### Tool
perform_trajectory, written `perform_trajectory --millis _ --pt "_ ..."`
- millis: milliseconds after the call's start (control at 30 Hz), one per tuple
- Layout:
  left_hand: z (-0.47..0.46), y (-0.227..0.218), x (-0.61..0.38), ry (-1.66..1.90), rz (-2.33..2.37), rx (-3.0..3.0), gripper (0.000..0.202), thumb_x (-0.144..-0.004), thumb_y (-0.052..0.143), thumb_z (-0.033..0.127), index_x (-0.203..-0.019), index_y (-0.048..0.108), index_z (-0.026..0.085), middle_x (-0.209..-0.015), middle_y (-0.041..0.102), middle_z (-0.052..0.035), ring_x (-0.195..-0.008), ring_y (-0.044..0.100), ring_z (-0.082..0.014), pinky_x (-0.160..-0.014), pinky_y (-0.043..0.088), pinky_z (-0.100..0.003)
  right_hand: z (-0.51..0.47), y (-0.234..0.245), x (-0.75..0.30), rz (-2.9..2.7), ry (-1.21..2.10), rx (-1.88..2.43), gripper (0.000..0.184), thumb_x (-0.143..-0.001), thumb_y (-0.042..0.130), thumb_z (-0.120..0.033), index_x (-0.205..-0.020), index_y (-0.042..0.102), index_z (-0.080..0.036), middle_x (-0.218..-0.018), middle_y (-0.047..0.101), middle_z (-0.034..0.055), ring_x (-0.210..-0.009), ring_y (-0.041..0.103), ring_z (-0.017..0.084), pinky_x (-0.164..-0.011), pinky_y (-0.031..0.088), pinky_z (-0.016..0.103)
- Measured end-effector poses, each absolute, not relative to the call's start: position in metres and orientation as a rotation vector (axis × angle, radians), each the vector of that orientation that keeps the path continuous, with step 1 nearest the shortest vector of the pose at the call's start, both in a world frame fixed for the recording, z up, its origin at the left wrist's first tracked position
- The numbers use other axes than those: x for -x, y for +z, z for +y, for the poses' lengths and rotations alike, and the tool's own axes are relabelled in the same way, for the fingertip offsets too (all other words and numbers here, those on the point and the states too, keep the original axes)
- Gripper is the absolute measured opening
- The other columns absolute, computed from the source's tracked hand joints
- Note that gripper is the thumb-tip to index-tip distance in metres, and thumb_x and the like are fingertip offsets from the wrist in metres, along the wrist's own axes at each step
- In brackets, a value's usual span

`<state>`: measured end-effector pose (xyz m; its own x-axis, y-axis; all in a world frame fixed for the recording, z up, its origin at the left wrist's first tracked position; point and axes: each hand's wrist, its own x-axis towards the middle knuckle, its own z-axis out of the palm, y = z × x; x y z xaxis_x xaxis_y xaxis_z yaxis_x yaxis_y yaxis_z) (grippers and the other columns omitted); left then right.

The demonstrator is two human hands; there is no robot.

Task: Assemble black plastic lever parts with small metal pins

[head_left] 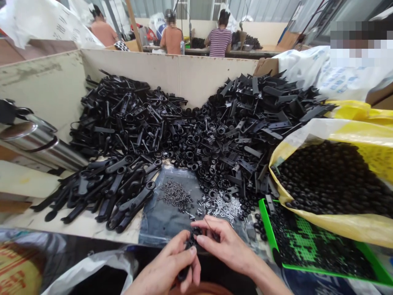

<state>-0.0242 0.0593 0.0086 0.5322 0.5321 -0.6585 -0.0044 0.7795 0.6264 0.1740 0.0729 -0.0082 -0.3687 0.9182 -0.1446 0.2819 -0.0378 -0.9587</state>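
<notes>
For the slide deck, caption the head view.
Left hand and right hand hold a black plastic part near screws and pins, below a bin heaped with black parts.

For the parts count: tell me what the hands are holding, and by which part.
A black plastic part: the left hand grips its middle, the right hand pinches its top end.

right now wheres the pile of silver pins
In the head view, the silver pins sit just beyond the right hand, beside the small dark screws on their left and black ring parts on their right.
</notes>
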Motion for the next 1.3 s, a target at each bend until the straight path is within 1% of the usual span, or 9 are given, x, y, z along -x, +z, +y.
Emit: perform_trajectory --millis 67,167,400,500,667,767,933,1167,1300 --pt "0.056 0.006 0.024 0.335 0.948 -0.557 0.06 -0.085 0.064 0.049 -0.128 0.041 0.014 -0.07 0.072 -0.0039 -0.043 0.048 -0.0083 -0.05 0.023 -0.025 0.073 -0.007 -0.175 -1.658 1.491 1.259 0.031 -0.087 0.065 -0.035 -0.114 0.077 -0.024 -0.079 0.056 -0.0001 -0.069 0.052 0.015 -0.063 0.044 0.026" --pt "0.051 0.005 0.025 0.344 0.906 -0.47 0.061 -0.084 0.065 0.048 -0.129 0.041 0.013 -0.072 0.075 -0.0074 -0.039 0.046 -0.0069 -0.046 0.02 -0.024 0.073 -0.006 -0.177 -1.67 1.538 1.239 0.031 -0.086 0.067 -0.035 -0.111 0.078 -0.022 -0.075 0.051 -0.0024 -0.066 0.048 0.013 -0.061 0.041 0.025" --pt "0.047 0.008 0.026 0.453 0.933 -0.469 0.048 -0.085 0.067 0.043 -0.116 0.049 0.011 -0.063 0.069 -0.0017 -0.036 0.036 -0.0025 -0.047 0.015 -0.023 0.066 -0.014 -0.174 -1.553 1.551 1.264 0.03 -0.087 0.068 -0.035 -0.112 0.078 -0.022 -0.073 0.05 -0.0035 -0.064 0.046 0.012 -0.06 0.04 0.025" --pt "0.044 0.008 0.025 0.463 1.0 -0.467 0.059 -0.08 0.071 0.047 -0.12 0.047 0.011 -0.06 0.065 0.0026 -0.04 0.034 -0.0036 -0.049 0.016 -0.023 0.062 -0.019 -0.172 -1.49 1.55 1.289 0.028 -0.087 0.07 -0.036 -0.109 0.079 -0.022 -0.071 0.058 -0.002 -0.065 0.047 0.013 -0.061 0.04 0.026" --pt "0.045 0.014 0.025 0.351 1.105 -0.555 0.082 -0.077 0.068 0.051 -0.137 0.032 0.008 -0.055 0.055 0.0095 -0.045 0.026 -0.0057 -0.051 0.019 -0.023 0.063 -0.017 -0.172 -1.483 1.635 1.293 0.031 -0.087 0.07 -0.038 -0.11 0.078 -0.019 -0.071 0.07 0.0005 -0.063 0.05 0.013 -0.061 0.04 0.026" --pt "0.049 0.021 0.027 0.216 1.144 -0.697 0.084 -0.078 0.061 0.052 -0.14 0.03 0.005 -0.055 0.05 0.0104 -0.047 0.026 -0.0078 -0.048 0.016 -0.025 0.068 -0.012 -0.173 -1.495 1.77 1.278 0.031 -0.088 0.068 -0.04 -0.108 0.076 -0.018 -0.075 0.074 0.002 -0.061 0.055 0.013 -0.058 0.04 0.024" --pt "0.051 0.024 0.032 0.132 1.156 -0.833 0.07 -0.083 0.053 0.048 -0.135 0.037 0.005 -0.06 0.049 0.009 -0.05 0.03 -0.0082 -0.049 0.02 -0.025 0.075 -0.012 -0.168 -1.61 1.775 1.316 0.019 -0.091 0.065 -0.034 -0.091 0.074 -0.017 -0.068 0.072 0.0 -0.06 0.061 0.013 -0.056 0.042 0.022" --pt "0.05 0.021 0.029 0.237 1.151 -0.641 0.091 -0.074 0.062 0.051 -0.143 0.026 0.002 -0.056 0.051 0.0104 -0.048 0.027 -0.0075 -0.049 0.017 -0.023 0.073 -0.013 -0.166 -1.726 1.642 1.36 0.022 -0.095 0.06 -0.035 -0.089 0.073 -0.019 -0.067 0.066 -0.0023 -0.061 0.058 0.013 -0.057 0.041 0.022" --pt "0.041 0.001 0.034 0.244 1.135 -0.653 0.094 -0.076 0.063 0.055 -0.146 0.027 0.004 -0.054 0.052 0.0102 -0.045 0.029 -0.0077 -0.046 0.02 -0.022 0.069 -0.013 -0.163 -1.699 1.634 1.376 0.024 -0.095 0.059 -0.038 -0.091 0.072 -0.019 -0.066 0.066 -0.0022 -0.06 0.058 0.013 -0.056 0.04 0.024"
